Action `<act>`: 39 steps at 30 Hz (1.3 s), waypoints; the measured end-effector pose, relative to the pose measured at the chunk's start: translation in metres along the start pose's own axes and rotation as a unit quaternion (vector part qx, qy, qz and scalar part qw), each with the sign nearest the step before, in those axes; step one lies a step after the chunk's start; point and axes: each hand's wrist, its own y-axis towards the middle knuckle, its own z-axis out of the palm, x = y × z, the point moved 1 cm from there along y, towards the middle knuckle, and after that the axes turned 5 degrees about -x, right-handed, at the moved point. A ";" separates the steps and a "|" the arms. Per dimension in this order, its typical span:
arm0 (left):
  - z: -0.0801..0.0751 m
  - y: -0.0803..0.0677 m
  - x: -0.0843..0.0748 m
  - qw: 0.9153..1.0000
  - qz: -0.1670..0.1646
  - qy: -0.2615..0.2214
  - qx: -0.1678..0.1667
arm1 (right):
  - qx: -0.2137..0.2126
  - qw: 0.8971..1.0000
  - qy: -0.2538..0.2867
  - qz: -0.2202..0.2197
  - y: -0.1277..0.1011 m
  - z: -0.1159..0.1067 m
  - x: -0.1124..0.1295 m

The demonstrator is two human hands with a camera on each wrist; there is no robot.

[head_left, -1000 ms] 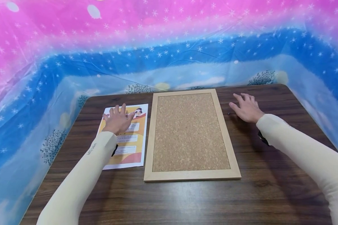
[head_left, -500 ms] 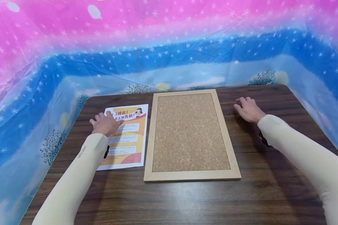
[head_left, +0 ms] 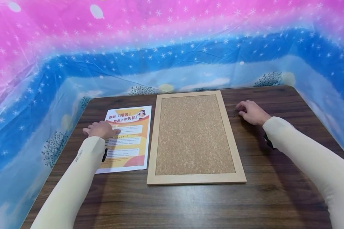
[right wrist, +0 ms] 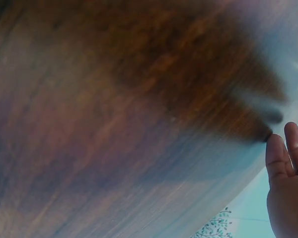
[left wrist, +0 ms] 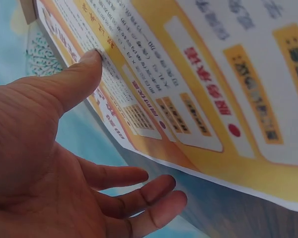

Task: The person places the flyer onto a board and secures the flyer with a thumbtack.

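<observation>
head view: orange-and-white flyer lies flat.

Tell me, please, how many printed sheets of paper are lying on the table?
1: the flyer lies left of the cork board, with the left hand on its left edge. None seems hidden.

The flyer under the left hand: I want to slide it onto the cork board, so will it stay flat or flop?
The flyer looks like one thin printed sheet, so probably light and floppy. In the left wrist view its edge already curves up by the left hand's thumb. It should slide easily on the smooth table.
</observation>
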 end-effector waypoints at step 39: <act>0.010 0.011 0.017 0.996 0.003 -0.086 0.003 | -0.007 0.999 -0.006 -0.033 0.007 0.013 0.009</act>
